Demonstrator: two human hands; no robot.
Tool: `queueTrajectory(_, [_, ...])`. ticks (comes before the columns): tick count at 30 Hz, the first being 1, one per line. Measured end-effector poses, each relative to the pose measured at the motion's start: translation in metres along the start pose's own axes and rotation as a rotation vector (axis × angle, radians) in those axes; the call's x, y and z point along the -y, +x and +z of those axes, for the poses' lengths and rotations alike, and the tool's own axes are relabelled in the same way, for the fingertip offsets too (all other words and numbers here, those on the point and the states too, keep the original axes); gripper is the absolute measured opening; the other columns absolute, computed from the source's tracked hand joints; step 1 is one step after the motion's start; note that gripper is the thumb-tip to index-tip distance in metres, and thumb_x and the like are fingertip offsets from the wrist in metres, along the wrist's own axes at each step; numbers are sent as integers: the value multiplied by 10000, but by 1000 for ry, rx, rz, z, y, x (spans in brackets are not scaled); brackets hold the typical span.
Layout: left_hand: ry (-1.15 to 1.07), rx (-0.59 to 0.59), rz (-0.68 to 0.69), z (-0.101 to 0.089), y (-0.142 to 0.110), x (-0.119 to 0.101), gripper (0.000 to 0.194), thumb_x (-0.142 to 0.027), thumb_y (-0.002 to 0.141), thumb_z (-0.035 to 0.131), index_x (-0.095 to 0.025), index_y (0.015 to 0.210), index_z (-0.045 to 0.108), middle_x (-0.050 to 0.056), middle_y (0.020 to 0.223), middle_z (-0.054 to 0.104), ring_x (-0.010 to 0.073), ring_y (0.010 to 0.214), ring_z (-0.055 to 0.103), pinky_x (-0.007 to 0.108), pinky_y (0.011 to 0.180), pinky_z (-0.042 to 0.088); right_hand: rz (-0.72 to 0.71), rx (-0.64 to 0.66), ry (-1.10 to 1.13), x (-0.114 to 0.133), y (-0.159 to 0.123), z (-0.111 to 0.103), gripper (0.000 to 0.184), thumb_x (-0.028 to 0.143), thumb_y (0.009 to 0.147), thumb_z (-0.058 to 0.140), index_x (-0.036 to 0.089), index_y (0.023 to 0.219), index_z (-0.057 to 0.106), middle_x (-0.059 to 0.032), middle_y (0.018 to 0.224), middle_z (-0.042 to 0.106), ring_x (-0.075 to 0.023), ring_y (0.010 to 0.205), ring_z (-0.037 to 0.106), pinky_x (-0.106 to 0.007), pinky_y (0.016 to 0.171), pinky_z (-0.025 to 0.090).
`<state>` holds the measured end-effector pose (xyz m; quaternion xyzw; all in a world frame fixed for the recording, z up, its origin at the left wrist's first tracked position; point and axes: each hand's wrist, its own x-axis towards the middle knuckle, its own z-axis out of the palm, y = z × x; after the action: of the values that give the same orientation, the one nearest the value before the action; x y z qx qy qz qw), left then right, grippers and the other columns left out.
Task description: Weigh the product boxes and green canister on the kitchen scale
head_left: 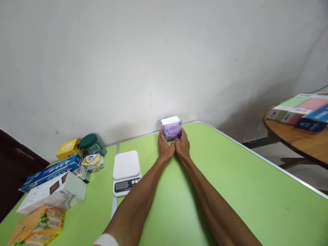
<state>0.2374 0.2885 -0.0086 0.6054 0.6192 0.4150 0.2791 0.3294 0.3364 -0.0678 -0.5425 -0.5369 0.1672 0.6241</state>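
A small purple packet with a white top point(172, 129) stands at the far edge of the green table, close to the wall. My left hand point(164, 147) is closed along its left side. On the other side, my right hand point(182, 145) presses its fingers to the packet's right side and lower front. The two thumbs meet in front of it. Left of my left arm lies a white kitchen scale point(126, 167) with a dark display panel and nothing on its plate.
Grouped at the left are a yellow box point(68, 149), a green-lidded jar point(92, 145), a blue box point(53, 171), a white box point(56, 194) and an orange bag point(41, 225). A wooden table point(302, 136) at right holds several coloured boxes point(302, 109).
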Motion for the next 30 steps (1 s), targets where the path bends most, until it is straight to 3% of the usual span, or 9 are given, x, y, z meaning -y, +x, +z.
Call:
queueTrajectory(4, [-16, 16, 16, 0, 4, 0, 1001, -336, 855, 662, -135, 1682, 136, 189, 1723, 312, 305, 1604, 319, 404, 1320, 255, 46, 12, 9, 4, 1, -8, 713, 346, 804, 447, 130, 1472, 571, -177, 1459, 644, -335, 1333, 594, -536, 1183, 420])
queueTrajectory(8, [-35, -1, 42, -6, -19, 5, 1024, -342, 820, 693, -152, 1679, 169, 186, 1699, 358, 332, 1571, 375, 436, 1311, 283, 108, 24, 54, 21, -17, -23, 663, 366, 787, 494, 190, 1410, 638, -128, 1378, 703, -318, 1246, 639, -521, 1162, 438])
queueTrajectory(11, [-77, -1, 58, -9, -48, 9, 1047, -329, 803, 702, -150, 1680, 160, 187, 1720, 316, 343, 1598, 321, 445, 1332, 245, 208, -6, 129, 38, -43, -36, 647, 392, 769, 536, 209, 1376, 666, -107, 1315, 732, -315, 1221, 648, -519, 1164, 428])
queueTrajectory(16, [-87, 6, 192, -25, -103, 5, 1076, -360, 849, 657, -109, 1685, 28, 193, 1785, 82, 315, 1666, 79, 459, 1361, 124, 357, 4, 401, 72, -85, -52, 623, 430, 730, 605, 193, 1298, 699, -113, 1312, 724, -312, 1230, 638, -510, 1138, 447])
queueTrajectory(19, [-33, -74, 277, -54, -130, -5, 1051, -352, 873, 631, -132, 1687, 4, 173, 1792, 41, 303, 1669, 46, 468, 1362, 120, 335, 77, 581, 105, -103, -52, 613, 458, 763, 645, 193, 1314, 683, -112, 1360, 701, -301, 1260, 633, -494, 1123, 474])
queueTrajectory(23, [1, -204, 258, -115, -160, -10, 1027, -377, 886, 649, -202, 1691, 35, 154, 1780, 154, 320, 1647, 183, 489, 1345, 199, 197, 211, 576, 161, -129, -41, 599, 470, 879, 637, 228, 1426, 634, -100, 1464, 655, -297, 1345, 605, -508, 1179, 434])
queueTrajectory(27, [17, -283, 189, -174, -184, 7, 958, -395, 889, 652, -182, 1676, 147, 186, 1729, 279, 324, 1616, 270, 482, 1330, 227, 94, 308, 446, 197, -164, -21, 596, 502, 942, 585, 224, 1468, 625, -113, 1463, 665, -315, 1355, 607, -513, 1164, 459])
queueTrajectory(30, [39, -320, 141, -199, -195, 26, 902, -421, 889, 643, -181, 1653, 227, 192, 1675, 376, 333, 1566, 367, 493, 1304, 280, 64, 377, 410, 202, -187, -6, 610, 533, 948, 571, 208, 1459, 640, -126, 1431, 688, -321, 1312, 645, -504, 1136, 493])
